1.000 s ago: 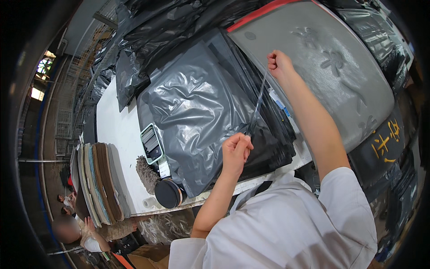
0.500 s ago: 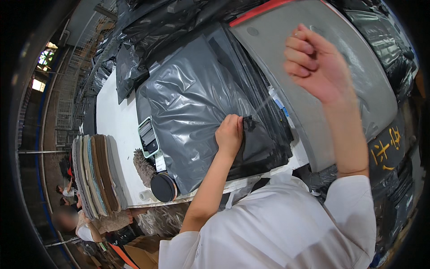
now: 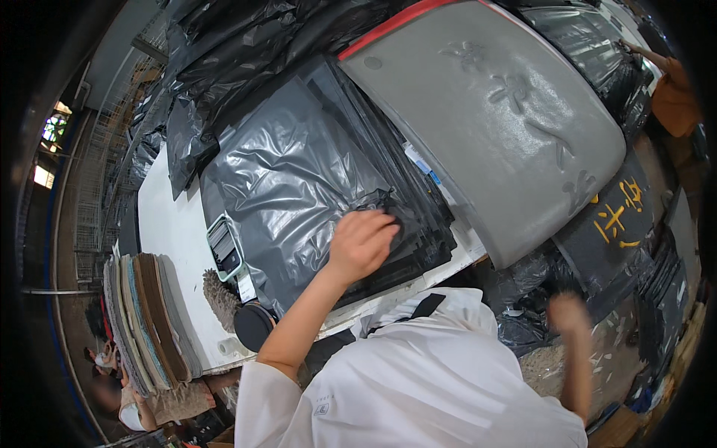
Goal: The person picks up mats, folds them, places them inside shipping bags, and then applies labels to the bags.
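A stack of glossy black plastic bags lies on the white table, its top sheet wrinkled. My left hand rests over the near right part of the stack, fingers loosely bent and slightly apart. Just beyond those fingers is a crumpled tuft of the same black plastic. My right hand is low at the right, off the table, beside loose black plastic. Motion smears its fingers, so whether it holds anything is hidden.
A large grey moulded sheet with a red edge lies right of the bags. Left stand a phone in a pale case, a dark round lid, a fluffy grey piece and stacked folded textiles. Other people are at far left and upper right.
My right hand has dropped from above the grey sheet to low at the right. My left hand has loosened from its pinch on the bag's corner and shifted slightly nearer. The view has shifted too.
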### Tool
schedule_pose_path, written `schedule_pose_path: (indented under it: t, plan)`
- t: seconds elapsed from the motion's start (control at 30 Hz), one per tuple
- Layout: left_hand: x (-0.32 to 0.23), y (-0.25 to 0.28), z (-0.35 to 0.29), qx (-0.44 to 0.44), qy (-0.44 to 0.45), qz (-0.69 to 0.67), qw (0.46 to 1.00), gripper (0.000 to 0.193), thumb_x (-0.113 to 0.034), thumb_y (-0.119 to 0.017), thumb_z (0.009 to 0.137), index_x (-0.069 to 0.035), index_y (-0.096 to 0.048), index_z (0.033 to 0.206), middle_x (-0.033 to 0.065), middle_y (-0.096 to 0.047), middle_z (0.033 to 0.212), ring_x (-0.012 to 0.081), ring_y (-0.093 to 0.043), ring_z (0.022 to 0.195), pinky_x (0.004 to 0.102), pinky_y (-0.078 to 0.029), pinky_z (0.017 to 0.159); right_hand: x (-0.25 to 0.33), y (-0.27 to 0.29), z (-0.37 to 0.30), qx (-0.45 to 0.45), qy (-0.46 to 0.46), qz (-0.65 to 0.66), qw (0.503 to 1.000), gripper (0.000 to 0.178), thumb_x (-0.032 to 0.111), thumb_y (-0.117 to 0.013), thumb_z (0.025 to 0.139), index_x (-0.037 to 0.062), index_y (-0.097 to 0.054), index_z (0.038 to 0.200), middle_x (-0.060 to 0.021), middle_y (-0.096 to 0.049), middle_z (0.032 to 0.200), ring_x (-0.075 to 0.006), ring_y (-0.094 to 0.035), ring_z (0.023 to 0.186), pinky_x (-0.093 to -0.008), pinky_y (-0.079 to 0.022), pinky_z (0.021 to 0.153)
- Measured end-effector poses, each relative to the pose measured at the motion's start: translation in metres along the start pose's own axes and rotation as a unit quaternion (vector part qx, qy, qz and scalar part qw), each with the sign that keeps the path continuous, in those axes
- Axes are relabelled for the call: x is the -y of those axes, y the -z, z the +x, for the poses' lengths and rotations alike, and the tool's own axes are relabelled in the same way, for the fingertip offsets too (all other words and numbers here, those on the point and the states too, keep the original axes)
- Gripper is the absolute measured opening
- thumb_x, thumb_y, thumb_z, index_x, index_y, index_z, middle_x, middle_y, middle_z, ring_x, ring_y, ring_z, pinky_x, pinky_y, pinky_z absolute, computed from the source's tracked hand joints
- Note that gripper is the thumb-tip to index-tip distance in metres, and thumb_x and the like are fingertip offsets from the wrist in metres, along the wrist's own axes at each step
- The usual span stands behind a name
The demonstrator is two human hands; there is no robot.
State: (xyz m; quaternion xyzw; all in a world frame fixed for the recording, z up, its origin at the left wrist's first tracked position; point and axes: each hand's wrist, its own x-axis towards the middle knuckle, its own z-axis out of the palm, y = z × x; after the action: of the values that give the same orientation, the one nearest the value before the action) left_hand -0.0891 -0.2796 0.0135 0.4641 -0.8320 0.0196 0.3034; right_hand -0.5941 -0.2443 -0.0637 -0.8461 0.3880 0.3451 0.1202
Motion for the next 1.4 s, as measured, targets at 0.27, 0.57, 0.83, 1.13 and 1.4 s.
schedule_pose_path:
  t: [0.27,0.57,0.83,1.13,1.4]
  plan:
    - [0.012,-0.011,0.011,0.112,0.208,0.149,0.960,0.033,-0.020,-0.060,0.078,-0.009,-0.058,0.109,0.0059,-0.053,0.119,0.0251,-0.044,0.118,0.0452,-0.025,0.101,0.151,0.200,0.062,-0.306,0.019,0.261,0.915,0.020,0.025,-0.068,0.069,0.0077,-0.058,0.067,-0.0092,-0.059,0.068,-0.0286,-0.058,0.067,-0.0395,-0.046,0.057]
    - [-0.003,0.070,-0.202,-0.075,0.471,0.120,0.871,0.035,-0.017,-0.055,0.085,0.001,-0.053,0.114,0.0191,-0.052,0.119,0.0342,-0.047,0.113,0.0393,-0.034,0.097,0.226,0.287,0.207,-0.444,-0.002,0.272,0.854,0.050,0.045,-0.056,0.080,-0.0024,-0.053,0.098,-0.0195,-0.052,0.097,-0.0343,-0.056,0.090,-0.0424,-0.048,0.071]
    - [-0.048,0.097,-0.257,-0.134,0.555,-0.254,0.781,0.019,-0.015,-0.057,0.086,-0.001,-0.064,0.097,0.0108,-0.064,0.096,0.0158,-0.060,0.085,0.0248,-0.045,0.075,0.233,0.296,0.122,-0.382,0.000,0.265,0.885,0.058,0.049,-0.059,0.077,-0.0060,-0.059,0.095,-0.0236,-0.061,0.085,-0.0379,-0.059,0.082,-0.0417,-0.045,0.072]
    - [0.053,0.142,-0.299,0.052,0.509,0.196,0.836,0.016,-0.013,-0.065,0.070,-0.005,-0.062,0.084,0.0137,-0.061,0.085,0.0293,-0.059,0.082,0.0400,-0.048,0.067,0.274,0.260,0.108,-0.548,0.037,0.148,0.822,0.051,0.017,-0.062,0.077,0.0027,-0.043,0.123,-0.0155,-0.048,0.118,-0.0337,-0.044,0.110,-0.0410,-0.038,0.090]
    - [0.056,0.159,-0.279,-0.153,0.585,0.043,0.795,0.018,-0.013,-0.068,0.073,-0.002,-0.055,0.069,0.0075,-0.057,0.061,0.0191,-0.055,0.056,0.0307,-0.042,0.053,0.376,0.242,0.103,-0.279,0.321,0.524,0.738,0.028,0.003,-0.061,0.077,0.0046,-0.058,0.105,-0.0084,-0.058,0.102,-0.0174,-0.058,0.090,-0.0260,-0.047,0.072]
